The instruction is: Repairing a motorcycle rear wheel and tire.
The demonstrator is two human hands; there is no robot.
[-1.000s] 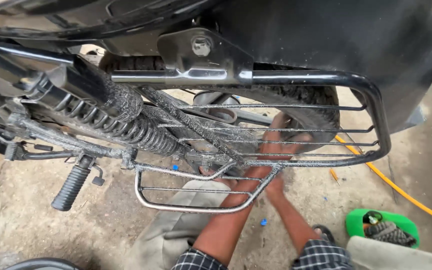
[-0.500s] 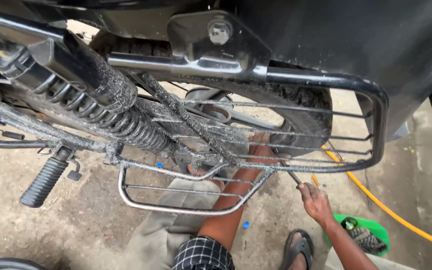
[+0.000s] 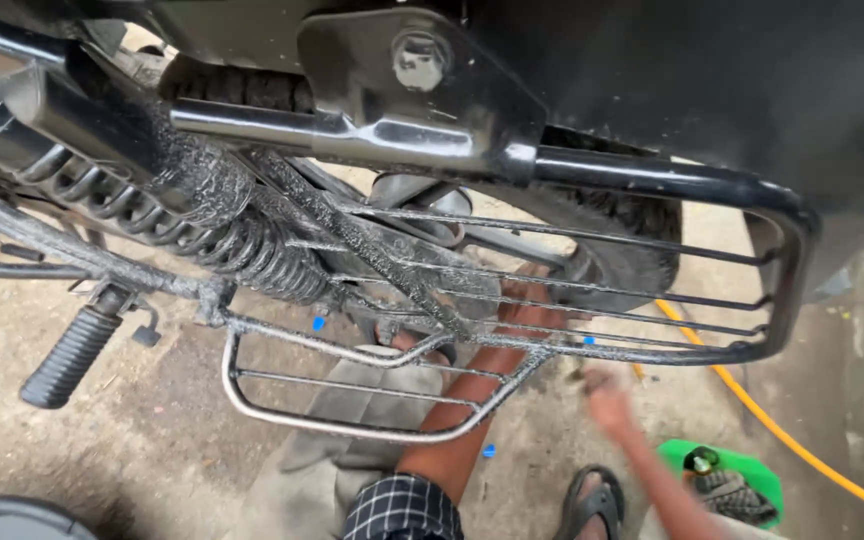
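A muddy black motorcycle fills the view from the side. Its wire side guard (image 3: 652,180) hangs under a bolted bracket (image 3: 422,60), beside the coil shock absorber (image 3: 252,250). My left hand (image 3: 527,310) reaches through behind the guard's rails, close to the rear tyre (image 3: 632,250); the rails hide its fingers. My right hand (image 3: 607,395) is blurred, just below the guard's lower bar and apart from it. Whether it holds anything is unclear.
A rubber footpeg (image 3: 72,355) sticks out at the left. A yellow hose (image 3: 782,430) runs across the concrete at the right, near a green tray (image 3: 742,465) of small parts. A sandalled foot (image 3: 592,500) and a grey-trousered knee (image 3: 342,430) lie below.
My right hand left the guard, dropped low to the right, then came back up towards the lower bar. My left hand stayed behind the rails. The view moved closer to the bike.
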